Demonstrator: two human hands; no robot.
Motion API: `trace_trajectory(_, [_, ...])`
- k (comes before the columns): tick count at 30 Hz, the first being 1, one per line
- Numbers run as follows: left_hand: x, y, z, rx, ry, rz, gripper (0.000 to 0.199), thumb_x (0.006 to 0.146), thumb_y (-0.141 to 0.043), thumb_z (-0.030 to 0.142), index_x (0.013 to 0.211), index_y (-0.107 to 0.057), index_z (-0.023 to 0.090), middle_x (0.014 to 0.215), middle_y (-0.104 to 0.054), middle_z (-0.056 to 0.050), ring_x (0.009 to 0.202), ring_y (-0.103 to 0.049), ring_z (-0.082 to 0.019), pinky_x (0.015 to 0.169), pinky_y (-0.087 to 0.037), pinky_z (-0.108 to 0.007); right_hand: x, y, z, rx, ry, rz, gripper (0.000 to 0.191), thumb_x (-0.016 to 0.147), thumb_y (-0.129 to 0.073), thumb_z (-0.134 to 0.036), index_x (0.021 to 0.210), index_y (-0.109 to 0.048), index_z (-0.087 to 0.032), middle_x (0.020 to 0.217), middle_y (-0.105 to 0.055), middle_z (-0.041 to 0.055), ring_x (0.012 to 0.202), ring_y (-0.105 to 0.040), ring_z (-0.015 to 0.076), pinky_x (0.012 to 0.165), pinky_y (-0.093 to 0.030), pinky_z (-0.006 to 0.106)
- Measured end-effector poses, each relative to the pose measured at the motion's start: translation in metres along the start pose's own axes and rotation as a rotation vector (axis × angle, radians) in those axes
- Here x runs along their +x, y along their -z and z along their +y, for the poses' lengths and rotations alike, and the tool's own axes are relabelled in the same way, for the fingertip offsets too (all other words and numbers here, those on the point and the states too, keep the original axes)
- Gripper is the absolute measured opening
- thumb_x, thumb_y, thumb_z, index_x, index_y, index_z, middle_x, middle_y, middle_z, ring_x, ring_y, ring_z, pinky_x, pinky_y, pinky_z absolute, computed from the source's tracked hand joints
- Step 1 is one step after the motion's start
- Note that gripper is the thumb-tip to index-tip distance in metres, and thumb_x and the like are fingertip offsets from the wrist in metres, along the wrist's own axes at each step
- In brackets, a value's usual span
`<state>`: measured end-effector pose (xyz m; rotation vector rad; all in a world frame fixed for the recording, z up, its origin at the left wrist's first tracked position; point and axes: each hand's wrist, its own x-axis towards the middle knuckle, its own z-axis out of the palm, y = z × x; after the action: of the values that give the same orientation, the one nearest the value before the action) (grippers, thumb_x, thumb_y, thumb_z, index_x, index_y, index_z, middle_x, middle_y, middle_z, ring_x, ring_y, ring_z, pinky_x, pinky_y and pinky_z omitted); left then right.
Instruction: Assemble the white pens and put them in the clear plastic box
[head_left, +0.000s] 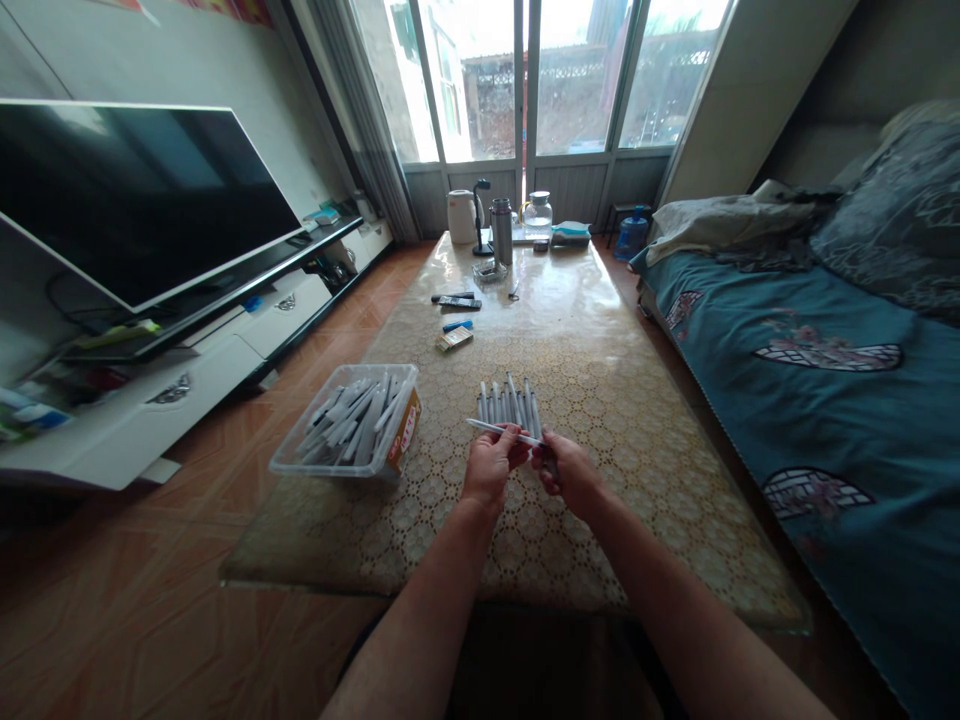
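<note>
Between my two hands a slim white pen is held nearly level, its tip pointing left. My left hand pinches its middle with closed fingers. At its right, darker end, the fingers of my right hand are closed on it. Just beyond my hands a row of several similar pens lies side by side on the patterned table cover. Left of my hands stands a clear plastic tub with many more pens heaped loosely in it.
Farther up the table lie a small box, a blue lighter-like item and dark remotes. A glass ashtray, a thermos, a kettle and a glass jug stand at the far end. A bed flanks the right.
</note>
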<state>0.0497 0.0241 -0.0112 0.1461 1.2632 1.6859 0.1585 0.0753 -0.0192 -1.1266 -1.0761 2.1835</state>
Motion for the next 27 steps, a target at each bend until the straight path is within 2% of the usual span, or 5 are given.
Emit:
trace_trajectory(3, [0.001, 0.001, 0.002, 0.026, -0.058, 0.035, 0.027, 0.067, -0.076, 0.03, 0.081, -0.059, 0.014, 0.075, -0.07, -0.006, 0.059, -0.064, -0.012, 0.057, -0.048, -0.023, -0.001, 0.0, 0.001, -0.035, 0.02, 0.017, 0.032, 0.078, -0.056, -0.046, 0.066, -0.045, -0.018, 0.049, -0.042, -0.0064, 0.034, -0.031, 0.0038, 0.032, -0.018, 0.016])
trace_trajectory(7, [0.004, 0.006, 0.008, 0.012, -0.085, 0.089, 0.032, 0.067, -0.075, 0.036, 0.081, -0.057, 0.015, 0.073, -0.069, -0.005, 0.057, -0.062, -0.012, 0.057, -0.047, -0.023, -0.005, 0.0, -0.004, 0.098, 0.05, -0.019, 0.019, 0.067, -0.062, -0.028, 0.07, -0.045, -0.019, 0.055, -0.049, -0.0057, 0.036, -0.036, 0.0051, 0.032, -0.02, 0.017])
trace_trajectory(13, [0.001, 0.003, 0.01, 0.096, -0.185, 0.068, 0.033, 0.071, -0.072, 0.037, 0.09, -0.053, 0.018, 0.069, -0.067, -0.001, 0.056, -0.061, -0.011, 0.055, -0.043, -0.022, -0.009, 0.003, -0.013, 0.277, -0.093, -0.07, 0.013, 0.066, -0.057, -0.022, 0.078, -0.054, -0.018, 0.062, -0.055, -0.0007, 0.045, -0.048, 0.0089, 0.037, -0.028, 0.019])
trace_trajectory(20, [-0.001, 0.001, 0.014, 0.123, -0.242, 0.047, 0.023, 0.076, -0.067, 0.029, 0.091, -0.054, 0.018, 0.069, -0.066, -0.002, 0.058, -0.061, -0.012, 0.058, -0.043, -0.022, -0.008, 0.006, -0.004, 0.018, -0.088, -0.315, 0.032, 0.074, -0.068, -0.045, 0.074, -0.054, -0.016, 0.047, -0.03, -0.0111, 0.035, -0.018, 0.0018, 0.033, -0.009, 0.017])
trace_trajectory(27, [0.013, 0.022, 0.036, -0.321, -0.104, 0.267, 0.016, 0.077, -0.047, 0.006, 0.088, -0.05, 0.018, 0.067, -0.063, -0.001, 0.058, -0.061, -0.011, 0.062, -0.049, -0.025, -0.017, 0.04, -0.027, -0.452, -0.129, -0.427, 0.032, 0.076, -0.065, -0.046, 0.07, -0.053, -0.017, 0.044, -0.034, -0.0097, 0.034, -0.023, 0.0028, 0.031, -0.011, 0.017])
